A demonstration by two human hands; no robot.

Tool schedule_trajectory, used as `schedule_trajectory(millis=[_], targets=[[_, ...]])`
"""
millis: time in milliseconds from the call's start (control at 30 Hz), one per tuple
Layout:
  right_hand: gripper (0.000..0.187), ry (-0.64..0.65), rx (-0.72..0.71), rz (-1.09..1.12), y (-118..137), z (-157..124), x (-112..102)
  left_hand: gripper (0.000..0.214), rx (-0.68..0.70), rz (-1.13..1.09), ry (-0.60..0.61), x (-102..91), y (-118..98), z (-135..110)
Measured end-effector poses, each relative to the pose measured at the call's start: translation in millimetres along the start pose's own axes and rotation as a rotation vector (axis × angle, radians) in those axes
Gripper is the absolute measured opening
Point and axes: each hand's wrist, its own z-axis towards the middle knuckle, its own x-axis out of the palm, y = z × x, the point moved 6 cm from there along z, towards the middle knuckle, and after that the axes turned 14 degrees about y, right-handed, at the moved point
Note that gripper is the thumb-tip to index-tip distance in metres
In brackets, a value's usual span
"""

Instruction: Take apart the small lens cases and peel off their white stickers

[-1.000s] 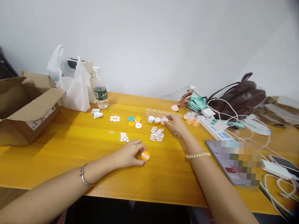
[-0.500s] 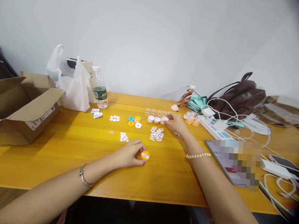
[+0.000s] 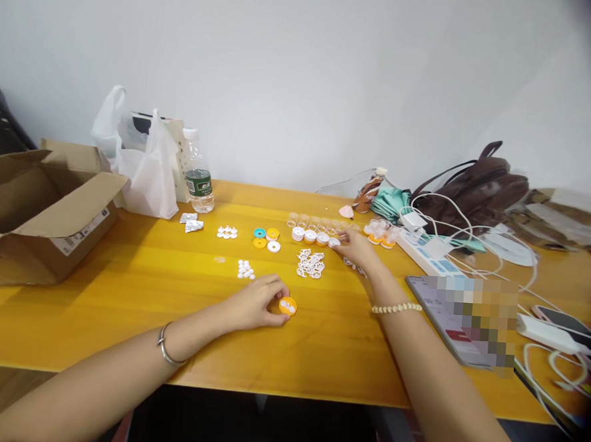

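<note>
My left hand [image 3: 263, 302] rests on the table with thumb and fingers closed around the edge of a round orange cap [image 3: 285, 310]. Small white pieces [image 3: 288, 306] lie inside that cap. Farther off, my right hand [image 3: 356, 248] has its fingers at the right end of a row of round caps with white tops [image 3: 310, 236], pinching the last white-topped cap [image 3: 333, 242]. Just behind the row stand clear plastic cups [image 3: 304, 220], partly hidden by that hand. White gear-like parts [image 3: 311, 264] are heaped in front of the row.
Turquoise, orange and white rings [image 3: 259, 233], white pegged discs [image 3: 227, 232] and white buttons [image 3: 245, 269] lie left of centre. A cardboard box [image 3: 75, 227] and water bottle [image 3: 199, 175] stand left. Rightward are a power strip [image 3: 423, 254], cables, a tablet [image 3: 449, 324] and a brown bag [image 3: 469, 201].
My right hand has shifted slightly right along the row of white-topped caps, and one more cap shows at its fingers. My left hand and the orange cap have stayed in place.
</note>
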Motion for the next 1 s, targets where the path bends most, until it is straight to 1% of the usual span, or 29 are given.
schedule_trajectory(millis=[100,167,200,233,267,300,333,367,400,433,533,600,667,800,900,1000], targets=[[0.034,-0.054,-0.006,0.012,8.0,-8.6,-11.4,0.021,-0.001,-0.002,0.003,0.8,1.7,0.1],[0.028,-0.078,-0.074,0.078,22.1,-20.9,-17.7,0.022,0.003,-0.003,0.002,0.8,2.4,-0.1],[0.025,-0.057,-0.14,0.136,32.3,-29.0,-17.8,0.022,0.008,-0.003,0.004,0.7,2.4,-0.2],[0.023,0.004,-0.218,0.203,44.1,-38.2,-14.8,0.022,0.015,-0.002,0.005,0.6,2.1,-0.4],[0.024,0.122,-0.307,0.257,57.5,-48.4,-7.5,0.023,0.023,0.0,0.007,0.4,1.5,-0.5],[0.027,0.279,-0.392,0.29,71.3,-60.3,3.0,0.023,0.029,0.002,0.008,0.2,0.8,-0.6],[0.03,0.404,-0.455,0.31,83.1,-73.0,12.8,0.024,0.032,0.003,0.009,0.1,0.3,-0.6],[0.035,0.501,-0.507,0.31,93.1,-85.5,21.7,0.025,0.032,0.004,0.012,0.1,-0.1,-0.6],[0.04,0.574,-0.54,0.29,100.7,-96.4,30.2,0.025,0.029,0.004,0.017,0.1,-0.3,-0.5],[0.044,0.604,-0.557,0.259,106.1,-104.9,37.0,0.026,0.026,0.003,0.022,0.1,-0.3,-0.3],[0.052,0.613,-0.571,0.174,113.6,-117.9,53.3,0.03,0.03,-0.002,0.035,-1.6,-0.3,-0.4],[0.052,0.609,-0.586,0.149,115.0,-120.1,61.7,0.032,0.034,-0.015,0.04,-4.5,0.7,-1.3],[0.048,0.595,-0.606,0.143,115.2,-120.0,67.4,0.033,0.033,-0.054,0.06,-7.1,2.7,-2.5],[0.04,0.574,-0.644,0.163,114.7,-119.9,71.7,0.021,0.054,-0.096,0.107,-8.4,4.7,-4.1],[0.039,0.57,-0.639,0.187,113.7,-119.6,72.0,0.017,0.06,-0.057,0.097,-7.4,3.7,-3.8],[0.038,0.567,-0.628,0.196,112.5,-118.6,73.0,0.017,0.036,-0.043,0.085,-5.2,4.8,-2.6]])
